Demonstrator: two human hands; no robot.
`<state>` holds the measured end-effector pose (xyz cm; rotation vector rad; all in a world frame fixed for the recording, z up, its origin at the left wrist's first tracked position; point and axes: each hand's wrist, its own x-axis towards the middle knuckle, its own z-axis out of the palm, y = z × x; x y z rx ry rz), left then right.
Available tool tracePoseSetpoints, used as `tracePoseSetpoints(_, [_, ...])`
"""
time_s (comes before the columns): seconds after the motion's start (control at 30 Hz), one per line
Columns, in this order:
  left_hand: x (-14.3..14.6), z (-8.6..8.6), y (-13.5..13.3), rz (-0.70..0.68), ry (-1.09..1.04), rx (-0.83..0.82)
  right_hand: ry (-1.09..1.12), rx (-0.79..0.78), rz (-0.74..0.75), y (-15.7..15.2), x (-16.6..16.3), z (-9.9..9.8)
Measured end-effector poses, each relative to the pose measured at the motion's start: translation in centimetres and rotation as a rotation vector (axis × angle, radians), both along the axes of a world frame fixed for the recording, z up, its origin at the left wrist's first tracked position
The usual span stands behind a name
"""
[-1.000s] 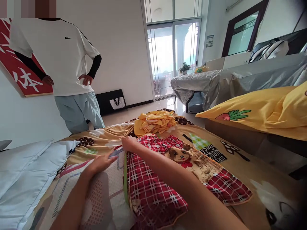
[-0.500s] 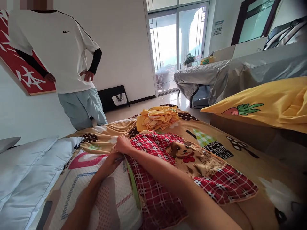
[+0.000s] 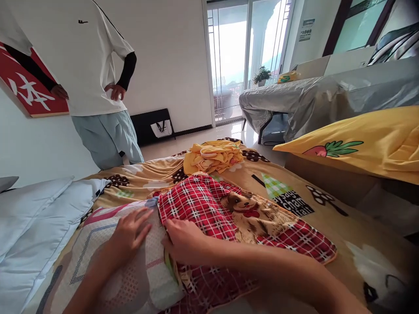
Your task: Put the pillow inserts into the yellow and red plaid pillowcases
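A white patterned pillow [image 3: 108, 257] lies in front of me, its right end meeting the edge of a red plaid pillowcase [image 3: 193, 205] with a dog printed on it. Over the pillow my left hand [image 3: 134, 231] is open, fingers spread, holding nothing. My right hand [image 3: 183, 240] has its fingers closed on the pillowcase's near edge. A green strip [image 3: 170, 267] shows along that edge, just below my right hand. How far the pillow reaches inside the case is hidden.
Beneath lies a tan printed blanket [image 3: 284, 174] with a crumpled yellow cloth [image 3: 212, 158] on it. Grey-white bedding [image 3: 36, 226] is at left, a yellow carrot-print pillow [image 3: 389, 139] at right. A person [image 3: 88, 74] stands behind, hands on hips. Plastic covers a table [image 3: 278, 93].
My hands have come apart at the pillowcase's far corner. The left has let go and opened over the pillow; the right has slid nearer along the edge.
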<state>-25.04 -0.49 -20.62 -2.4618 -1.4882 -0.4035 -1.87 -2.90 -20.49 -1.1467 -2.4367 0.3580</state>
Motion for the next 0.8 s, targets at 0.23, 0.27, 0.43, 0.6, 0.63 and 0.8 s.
tracePoseSetpoints(0.23, [0.1, -3.8, -9.7, -0.253, 0.264, 0.273, -0.22, 0.028, -0.046, -6.8, -0.3, -6.2])
tracePoseSetpoints(0.27, [0.1, -4.4, -9.8, -0.242, 0.283, 0.284, -0.222, 0.08, -0.072, -6.9, -0.8, -6.9])
tracePoseSetpoints(0.43, [-0.2, -5.4, -7.9, -0.274, 0.334, 0.387, -0.183, 0.293, -0.052, -6.7, -2.4, -8.9])
tracePoseSetpoints(0.6, [0.3, -4.1, -5.7, -0.287, 0.224, 0.412, -0.073, 0.265, 0.044, -6.8, -3.4, -9.2])
tracePoseSetpoints(0.63, [0.7, -3.7, -5.2, -0.271, 0.162, 0.411, -0.035, 0.252, 0.054, -6.7, -3.6, -9.1])
tracePoseSetpoints(0.8, [3.6, -2.7, -2.9, -0.23, -0.008, 0.336, 0.211, 0.106, 0.068, -6.1, -4.1, -6.2])
